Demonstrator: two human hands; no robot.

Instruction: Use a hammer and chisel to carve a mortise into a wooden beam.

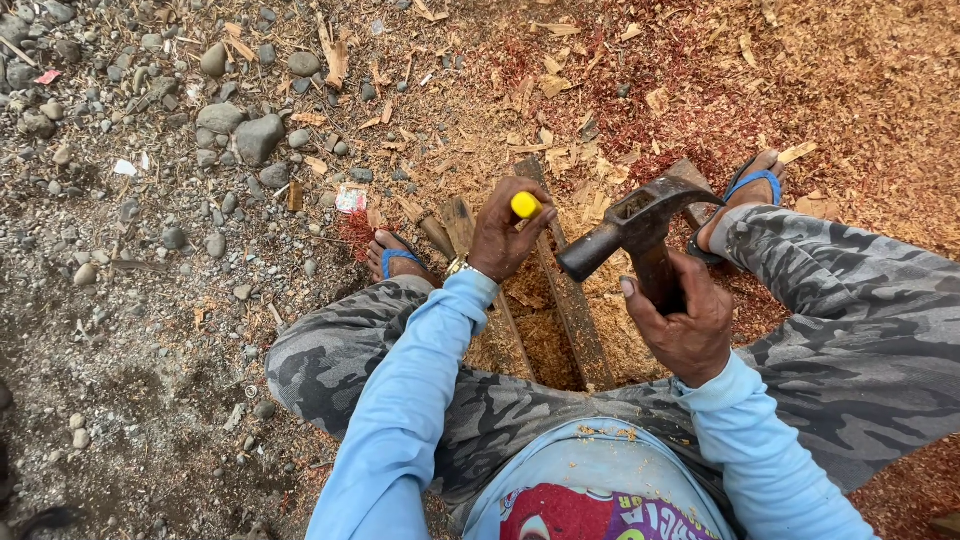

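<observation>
Fingers [520,222] of the left hand [505,235] close tightly around a yellow-capped tool [526,204], its bright butt end poking up out of the fist; what lies below the fist is hidden, so the tool's kind cannot be told. Opposite, the right hand [685,320] is clamped on the dark handle of a claw hammer [632,228], thumb laid along the near side, knuckles turned toward the camera. The hammer's handle runs from the palm up toward twelve o'clock, while its rusty steel head lies crosswise, the striking face aimed at about eight o'clock, toward the left fist, and the claw reaching off to three o'clock. Face and yellow cap sit near each other but apart.

Both forearms, in pale blue sleeves [410,400], rise from the bottom of the frame and converge between knees clad in grey camouflage trousers [860,330]. A wristwatch [457,266] shows at the left cuff.

Under the hands, weathered wooden slats [570,300] lie on the ground, their long axes running roughly from six to twelve o'clock, leaning slightly to eleven. Feet in blue-strapped sandals are planted either side: the left foot [395,258] at nine o'clock from the fist, the right foot [745,195] at two o'clock from the hammer.

Reddish sawdust and wood chips [800,70] blanket the ground from twelve to three o'clock; grey stones and gravel [200,120] cover the upper left.
</observation>
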